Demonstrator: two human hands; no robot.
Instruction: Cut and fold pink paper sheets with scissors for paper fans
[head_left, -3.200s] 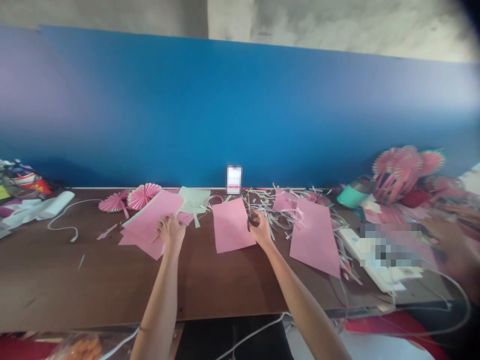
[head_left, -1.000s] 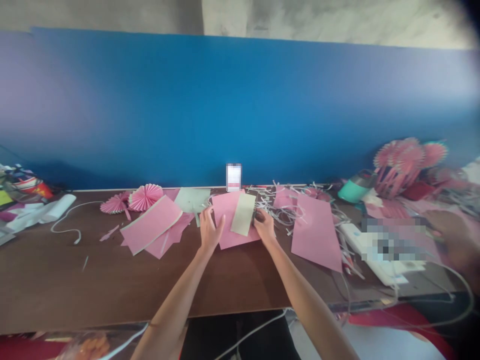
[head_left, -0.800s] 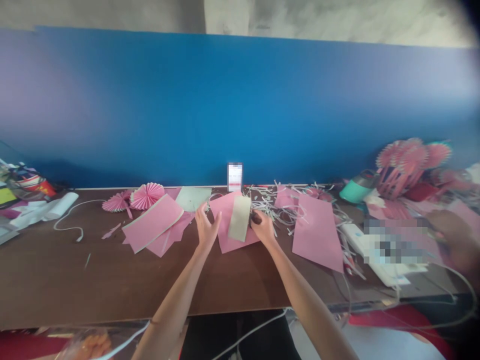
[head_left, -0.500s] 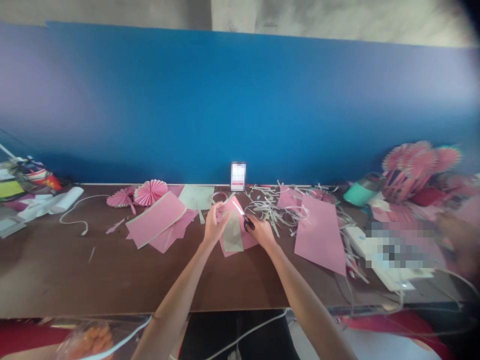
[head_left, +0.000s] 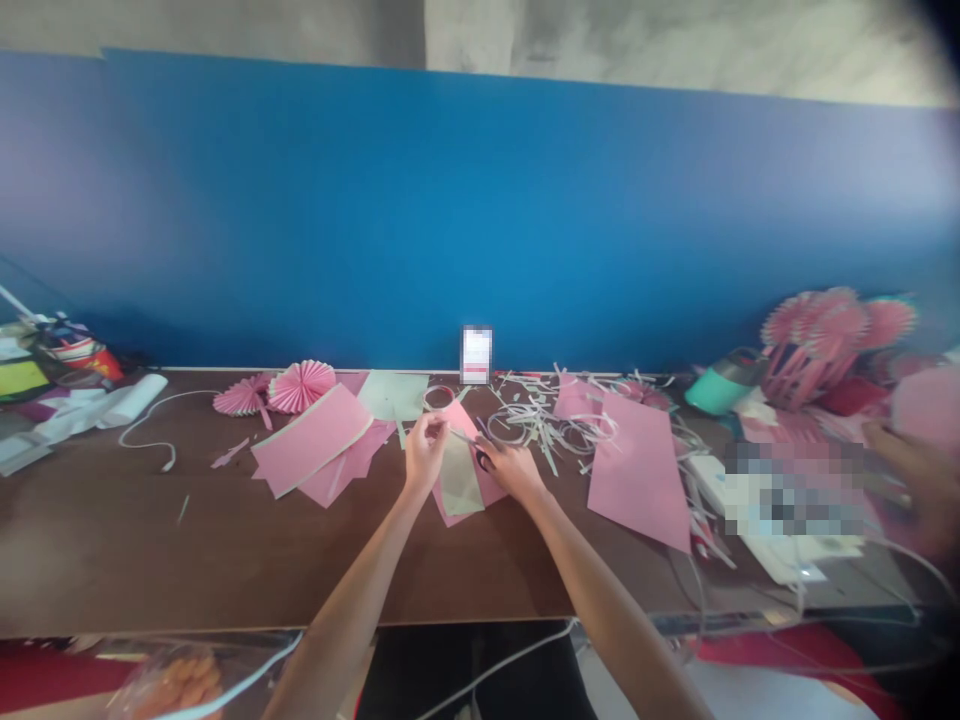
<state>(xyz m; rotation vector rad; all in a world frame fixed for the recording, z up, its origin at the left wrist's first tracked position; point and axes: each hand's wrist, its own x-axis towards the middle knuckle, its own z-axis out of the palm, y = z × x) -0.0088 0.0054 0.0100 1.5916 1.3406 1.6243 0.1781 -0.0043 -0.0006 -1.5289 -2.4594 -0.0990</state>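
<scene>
- Both my hands mid-desk [head_left: 322,570], close together, card between them.
- Left hand [head_left: 424,456]: thumb and fingers pinched on the far end of the card [head_left: 461,485].
- Right hand [head_left: 514,466]: gripping the scissors [head_left: 483,458] by the dark handles.
- Scissors: long axis slants across me; tips point left and slightly away, at the card's far end, close to my left fingers.
- Can't tell whether the blades touch the card.
- Card: pale, longer than wide, long axis runs away from me, near end angled a bit right.
- Card sits over the pink sheet [head_left: 492,488]; can't tell if they touch. Sheet has one corner pointing at me.
- Strips [head_left: 551,430] beyond and right of my right hand.
- Phone [head_left: 477,356] upright, past the hands.
- Two fans [head_left: 301,387] to the far left.
</scene>
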